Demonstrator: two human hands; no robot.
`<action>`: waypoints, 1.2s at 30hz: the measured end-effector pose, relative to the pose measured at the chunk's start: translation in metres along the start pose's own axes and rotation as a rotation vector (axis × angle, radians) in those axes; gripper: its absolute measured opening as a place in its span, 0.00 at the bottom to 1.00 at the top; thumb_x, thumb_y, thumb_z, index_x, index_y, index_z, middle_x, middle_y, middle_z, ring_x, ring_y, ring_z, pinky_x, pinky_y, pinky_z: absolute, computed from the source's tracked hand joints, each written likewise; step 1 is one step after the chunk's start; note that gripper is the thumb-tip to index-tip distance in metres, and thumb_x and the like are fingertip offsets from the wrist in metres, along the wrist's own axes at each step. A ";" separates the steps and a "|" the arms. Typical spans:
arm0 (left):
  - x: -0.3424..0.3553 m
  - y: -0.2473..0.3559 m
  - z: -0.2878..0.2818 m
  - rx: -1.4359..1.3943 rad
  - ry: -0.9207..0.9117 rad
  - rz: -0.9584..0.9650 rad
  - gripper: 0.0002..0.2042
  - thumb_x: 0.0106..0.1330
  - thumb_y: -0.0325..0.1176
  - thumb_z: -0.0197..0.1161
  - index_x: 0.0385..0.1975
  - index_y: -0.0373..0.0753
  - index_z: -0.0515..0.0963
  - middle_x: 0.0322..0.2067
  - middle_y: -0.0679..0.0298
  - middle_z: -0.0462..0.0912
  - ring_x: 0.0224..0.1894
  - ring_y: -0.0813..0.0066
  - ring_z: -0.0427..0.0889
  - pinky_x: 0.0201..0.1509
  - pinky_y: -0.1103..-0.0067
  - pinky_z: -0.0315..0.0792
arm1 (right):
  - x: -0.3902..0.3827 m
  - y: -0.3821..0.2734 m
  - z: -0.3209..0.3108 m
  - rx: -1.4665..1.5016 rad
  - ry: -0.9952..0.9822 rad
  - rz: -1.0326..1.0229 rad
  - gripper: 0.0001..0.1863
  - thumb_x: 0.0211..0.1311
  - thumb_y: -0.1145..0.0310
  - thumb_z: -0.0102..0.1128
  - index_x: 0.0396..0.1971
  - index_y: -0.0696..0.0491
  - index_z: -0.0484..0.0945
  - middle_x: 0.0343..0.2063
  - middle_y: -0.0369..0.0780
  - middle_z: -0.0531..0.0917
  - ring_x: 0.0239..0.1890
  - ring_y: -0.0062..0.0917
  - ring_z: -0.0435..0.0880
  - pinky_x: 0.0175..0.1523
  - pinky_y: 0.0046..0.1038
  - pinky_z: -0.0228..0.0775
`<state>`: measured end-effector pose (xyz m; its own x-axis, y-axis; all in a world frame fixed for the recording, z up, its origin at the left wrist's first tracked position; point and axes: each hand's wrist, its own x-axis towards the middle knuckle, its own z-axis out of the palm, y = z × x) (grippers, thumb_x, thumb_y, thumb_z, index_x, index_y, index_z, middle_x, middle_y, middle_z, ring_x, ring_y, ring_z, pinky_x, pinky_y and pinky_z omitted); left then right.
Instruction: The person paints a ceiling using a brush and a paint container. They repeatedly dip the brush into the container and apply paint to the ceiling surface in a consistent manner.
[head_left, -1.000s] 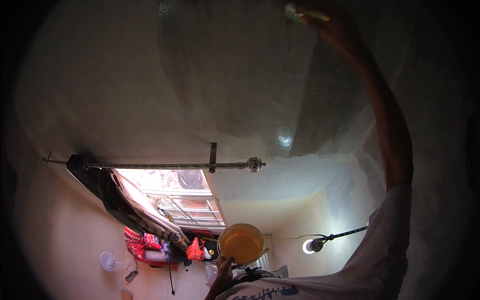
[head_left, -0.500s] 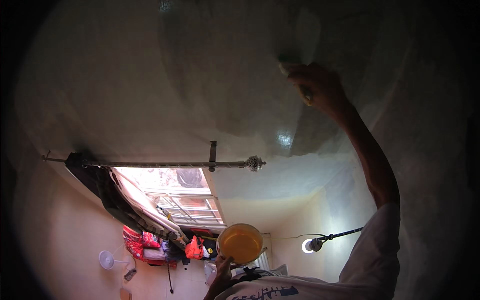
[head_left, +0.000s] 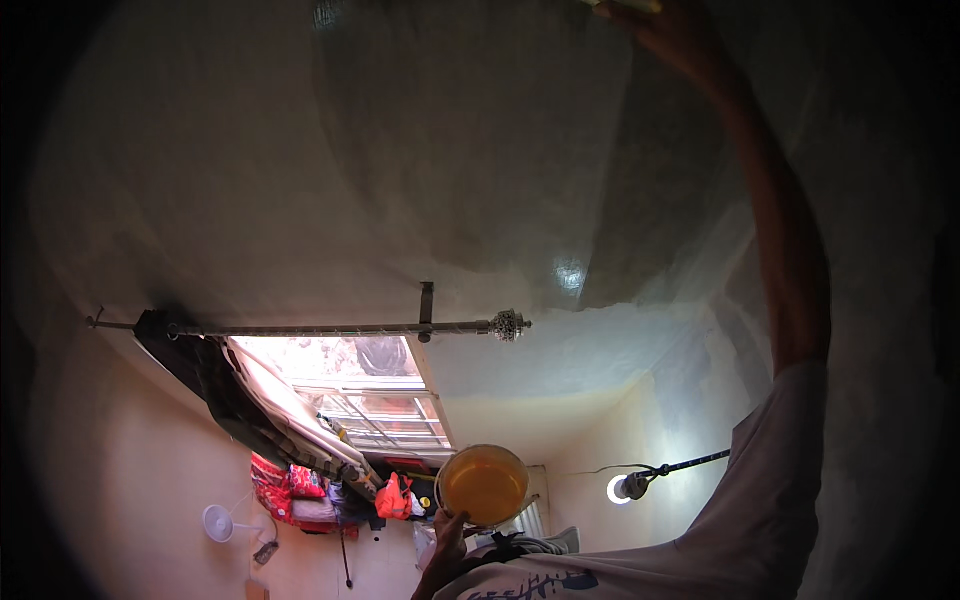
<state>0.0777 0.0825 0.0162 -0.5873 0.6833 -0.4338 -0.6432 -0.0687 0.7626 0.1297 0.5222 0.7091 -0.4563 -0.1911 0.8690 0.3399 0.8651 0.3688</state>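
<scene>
At the lower middle my left hand [head_left: 450, 535] grips the rim of a round bucket [head_left: 441, 478] with amber liquid [head_left: 485, 492] inside. My right arm stretches up to the top edge, where my right hand [head_left: 670, 35] is closed around a paintbrush [head_left: 645, 5]; only a pale strip of it shows, and the rest is cut off by the frame. The hand is at the plastered surface [head_left: 450, 150], which has darker, wet-looking streaks [head_left: 650, 190] below the hand and a shiny spot.
A curtain rod [head_left: 330, 329] with a round finial crosses below the streaks, its dark curtain [head_left: 215, 385] drawn left of a bright window [head_left: 370, 400]. A lit bulb [head_left: 625, 488] hangs at right. Below are a white fan [head_left: 217, 523], red bedding [head_left: 270, 490] and an orange bag [head_left: 395, 497].
My right hand has moved up with the paintbrush, from the dark streaks to the frame's top edge. My left hand and the bucket stay nearly where they were.
</scene>
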 end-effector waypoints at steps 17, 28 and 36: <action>0.005 -0.007 0.000 0.042 -0.012 -0.068 0.14 0.62 0.25 0.65 0.47 0.32 0.75 0.40 0.57 0.84 0.39 0.64 0.86 0.40 0.63 0.84 | -0.255 -0.082 0.064 0.010 -0.448 0.002 0.19 0.49 0.69 0.72 0.42 0.43 0.79 0.50 0.30 0.81 0.44 0.26 0.82 0.40 0.30 0.82; 0.009 -0.018 -0.012 0.074 -0.011 -0.026 0.17 0.63 0.27 0.63 0.50 0.30 0.72 0.44 0.54 0.82 0.40 0.58 0.87 0.38 0.57 0.86 | -0.099 0.019 0.017 0.167 -0.263 -0.023 0.13 0.62 0.69 0.68 0.46 0.49 0.84 0.45 0.37 0.87 0.48 0.30 0.86 0.54 0.30 0.78; 0.010 -0.011 -0.006 -0.001 0.036 -0.188 0.17 0.58 0.21 0.66 0.44 0.34 0.67 0.40 0.58 0.76 0.42 0.69 0.80 0.48 0.73 0.75 | -0.126 0.002 0.031 -0.056 -0.123 -0.095 0.18 0.59 0.76 0.62 0.49 0.45 0.83 0.59 0.33 0.79 0.60 0.30 0.78 0.60 0.31 0.75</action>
<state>0.0759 0.0855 0.0005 -0.4741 0.6575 -0.5856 -0.7438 0.0568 0.6659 0.1622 0.5626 0.5895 -0.5850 -0.2094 0.7835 0.3345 0.8178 0.4683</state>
